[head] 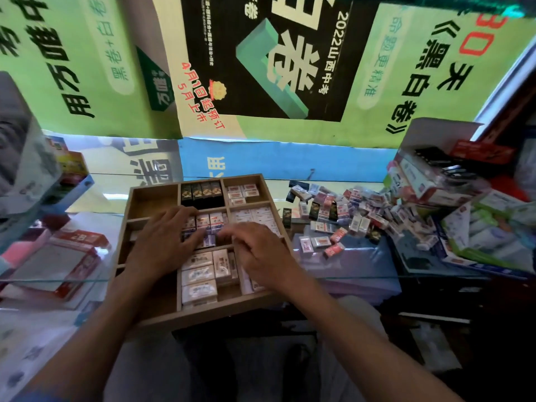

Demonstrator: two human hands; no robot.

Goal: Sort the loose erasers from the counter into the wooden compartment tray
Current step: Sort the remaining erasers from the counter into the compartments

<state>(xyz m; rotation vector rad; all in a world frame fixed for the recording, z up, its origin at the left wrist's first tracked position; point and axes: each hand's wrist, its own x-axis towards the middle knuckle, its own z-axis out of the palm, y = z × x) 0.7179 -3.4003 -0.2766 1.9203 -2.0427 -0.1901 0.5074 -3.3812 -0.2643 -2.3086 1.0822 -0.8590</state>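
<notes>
The wooden compartment tray [203, 310] lies on the glass counter in front of me, with erasers in most of its compartments. Black erasers [201, 192] fill the top middle one, and large white erasers [200, 275] the bottom middle. Both hands rest over the centre compartment, where white, red and blue erasers [207, 223] stand in a row. My left hand [165, 242] has its fingers spread on those erasers. My right hand [258, 250] is curled beside it, fingertips touching the same row. A pile of loose erasers [345, 213] lies right of the tray.
Stacked stationery boxes [452, 181] crowd the right end of the counter. A red and white box [72, 256] shows under the glass at left. Posters [261, 68] hang behind the counter. The tray's left compartments [153, 198] hold little.
</notes>
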